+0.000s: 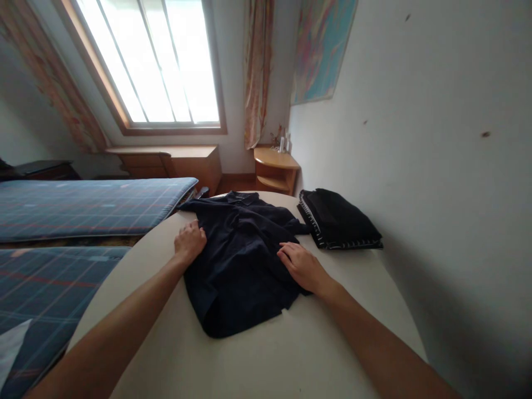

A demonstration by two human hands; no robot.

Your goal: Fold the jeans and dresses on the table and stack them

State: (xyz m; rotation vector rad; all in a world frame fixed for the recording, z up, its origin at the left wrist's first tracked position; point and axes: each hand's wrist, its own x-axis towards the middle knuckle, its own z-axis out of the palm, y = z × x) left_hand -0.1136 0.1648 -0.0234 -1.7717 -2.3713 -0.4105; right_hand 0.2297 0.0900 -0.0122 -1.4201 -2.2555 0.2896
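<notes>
A dark navy collared shirt (245, 260) lies spread on a cream round-edged table (233, 366), its collar at the far end and its hem toward me. Wrinkles cross the middle, and the lower right hem is uneven. At the shirt's left side edge, below the sleeve, my left hand (190, 242) is closed with curled fingers on the cloth. My right hand (302, 266) rests on the shirt's right side, fingers stretched out over the fabric. Its thumb side is partly hidden.
A folded stack of black cloth with white edge stitching (338, 219) sits at the table's right, near the white wall (436, 194). Plaid mattresses (83, 208) lie to the left. Beyond the table are a corner shelf (276, 159), a wooden desk (195, 163) and a window.
</notes>
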